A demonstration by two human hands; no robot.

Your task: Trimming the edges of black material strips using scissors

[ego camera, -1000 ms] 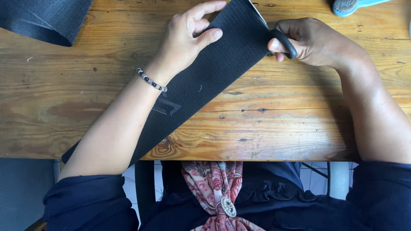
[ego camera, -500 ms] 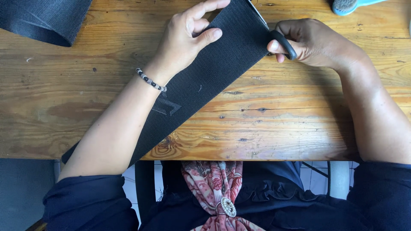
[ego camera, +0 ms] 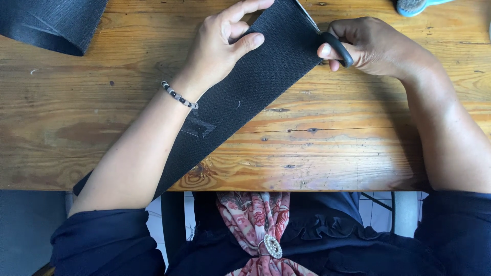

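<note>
— Lying slantwise on the table (ego camera: 327,148), the black webbing strip (ego camera: 255,92) runs from the far edge to the near edge, then hangs off. Why is the left hand (ego camera: 222,48) spread on it?

— It presses the strip flat so it can't slide. Nothing is clasped there; the thumb and fingers just rest on top.

— And the right hand (ego camera: 373,46)?

— Clenched through the black scissors handle (ego camera: 340,48) at the strip's right edge. A second dark band (ego camera: 51,23) lies at the far left corner.

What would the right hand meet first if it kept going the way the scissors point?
The right hand points up-left with the scissors; the black webbing strip lies first in that line, already at the blade, apparently.
</note>
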